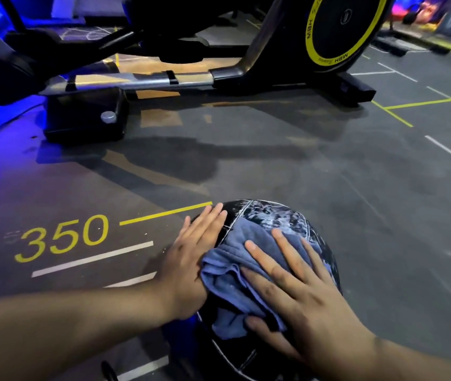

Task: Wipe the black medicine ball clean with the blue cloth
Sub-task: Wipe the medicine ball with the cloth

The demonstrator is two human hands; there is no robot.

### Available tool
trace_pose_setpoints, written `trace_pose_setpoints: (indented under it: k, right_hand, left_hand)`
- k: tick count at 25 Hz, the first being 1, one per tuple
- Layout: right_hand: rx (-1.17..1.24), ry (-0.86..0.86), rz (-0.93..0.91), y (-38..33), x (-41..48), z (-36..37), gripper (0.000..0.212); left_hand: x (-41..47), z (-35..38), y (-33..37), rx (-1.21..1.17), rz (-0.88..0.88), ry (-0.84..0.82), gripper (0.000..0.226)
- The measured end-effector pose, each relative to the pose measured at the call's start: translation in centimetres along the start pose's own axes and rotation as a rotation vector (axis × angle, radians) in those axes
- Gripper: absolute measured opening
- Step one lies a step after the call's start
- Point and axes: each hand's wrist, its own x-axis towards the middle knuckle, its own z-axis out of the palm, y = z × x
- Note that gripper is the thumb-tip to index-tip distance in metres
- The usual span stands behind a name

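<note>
Wiping in progress: right hand (298,287), fingers spread flat, presses cloth (235,270) onto ball (276,218) on floor (329,174); left hand (191,254) flat, steadying beside. Next: sweep toward the white smears beyond the fingertips

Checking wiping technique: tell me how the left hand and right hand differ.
The left hand rests on the bare side of the black medicine ball; the right hand presses the blue cloth onto its top. The left hand's fingers lie together; the right hand's are spread. Both are flat with straight fingers.
</note>
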Motion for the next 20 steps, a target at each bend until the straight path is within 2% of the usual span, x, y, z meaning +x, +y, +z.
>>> trace_pose_setpoints:
  k: [2,4,7,9,11,14,16,18,20]
  right_hand:
    - [0.012,-0.041,-0.054,1.3,1.2,-0.2,0.048]
    - [0.116,-0.061,0.026,3.8,3.0,-0.5,0.046]
    - [0.404,-0.098,0.382,8.1,6.4,-1.0,0.033]
    - [0.505,-0.264,0.661,10.5,7.8,-1.0,0.026]
    - [0.507,-0.335,0.76,11.3,8.0,-0.3,0.026]
    - [0.416,-0.178,0.657,10.2,6.3,0.0,0.03]
    - [0.416,-0.002,0.421,8.2,4.3,-0.7,0.034]
    - [0.351,0.022,0.226,5.7,2.3,-1.2,0.037]
    - [0.244,-0.045,0.084,3.6,1.2,-1.3,0.036]
  left_hand:
    - [-0.4,-0.1,0.3,-0.052,-0.001,0.018,0.064]
    - [-0.2,0.2,0.8,-0.031,-0.015,0.023,0.061]
    - [0.3,0.7,1.8,0.032,-0.045,0.021,0.058]
    - [1.1,1.0,2.4,0.037,-0.054,0.013,0.06]
    - [2.2,1.3,2.8,0.033,-0.078,0.003,0.065]
    - [3.7,1.8,3.0,0.019,-0.097,-0.048,0.071]
    - [4.4,1.9,2.7,-0.003,-0.087,-0.078,0.072]
    - [4.9,1.9,2.0,-0.044,-0.064,-0.093,0.078]
    - [5.2,1.5,1.4,-0.118,-0.034,-0.104,0.088]
